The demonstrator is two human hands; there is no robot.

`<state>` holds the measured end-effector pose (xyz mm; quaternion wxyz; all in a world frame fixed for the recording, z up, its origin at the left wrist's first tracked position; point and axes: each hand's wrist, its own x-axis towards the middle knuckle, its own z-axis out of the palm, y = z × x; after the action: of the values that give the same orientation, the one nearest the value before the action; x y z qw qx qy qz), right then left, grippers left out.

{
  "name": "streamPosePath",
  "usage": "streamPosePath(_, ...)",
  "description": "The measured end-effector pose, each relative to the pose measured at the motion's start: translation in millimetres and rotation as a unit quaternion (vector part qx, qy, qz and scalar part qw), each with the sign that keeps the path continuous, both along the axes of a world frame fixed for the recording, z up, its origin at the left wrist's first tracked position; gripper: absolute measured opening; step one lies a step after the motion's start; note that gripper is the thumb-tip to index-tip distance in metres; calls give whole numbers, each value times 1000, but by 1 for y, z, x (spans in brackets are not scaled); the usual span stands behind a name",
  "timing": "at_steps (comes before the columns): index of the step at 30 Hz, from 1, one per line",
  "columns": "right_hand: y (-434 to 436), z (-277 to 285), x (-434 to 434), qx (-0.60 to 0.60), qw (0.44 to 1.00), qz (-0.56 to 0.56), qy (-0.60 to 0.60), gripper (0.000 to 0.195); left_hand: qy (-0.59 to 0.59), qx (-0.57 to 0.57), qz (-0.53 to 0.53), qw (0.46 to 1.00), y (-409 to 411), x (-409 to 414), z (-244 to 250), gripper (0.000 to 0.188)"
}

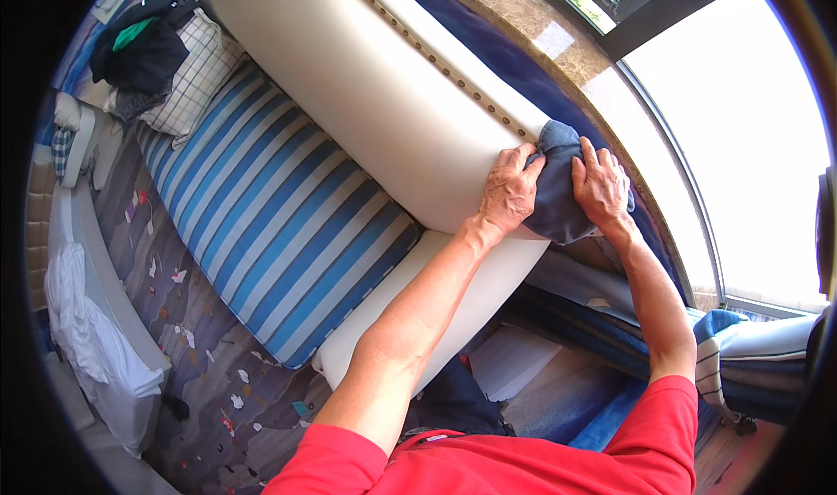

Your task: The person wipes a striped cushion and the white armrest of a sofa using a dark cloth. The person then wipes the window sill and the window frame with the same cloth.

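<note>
A dark blue-grey cloth (560, 194) lies over the end of the cream sofa backrest (392, 83), which has a row of studs along its top. My left hand (511, 189) rests at the cloth's left edge, with fingertips bent onto it and the back of the hand up. My right hand (603, 184) lies on the cloth's right part, fingers spread. Whether the left fingers pinch the fabric is hard to tell. Below the backrest, a blue-and-white striped seat cushion (281, 214) meets the cream armrest (451, 285).
A checked pillow (196, 70) and dark clothes (140, 53) lie at the sofa's far end. Scraps of paper (189, 338) litter the patterned floor. White fabric (85, 338) hangs at left. Behind the backrest run a stone windowsill (510, 24) and a window; fabric lies folded at right (752, 338).
</note>
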<state>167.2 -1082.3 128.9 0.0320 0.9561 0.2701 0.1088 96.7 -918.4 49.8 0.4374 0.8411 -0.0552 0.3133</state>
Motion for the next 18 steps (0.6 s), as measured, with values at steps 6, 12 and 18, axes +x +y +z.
streamPosePath(6, -1, 3, -1, -11, 999, 16, 27, 44, 7, -6, -3, 1000, -1, -2, 0, 33)
streamPosePath(12, 10, 10, 6, 1, 995, 38, 93, 47, -38, 28, 52, 998, -4, -8, -1, 34)
streamPosePath(18, 82, 3, 39, 40, 977, 119, 171, 53, -43, 57, 154, 986, 6, -9, -11, 32)
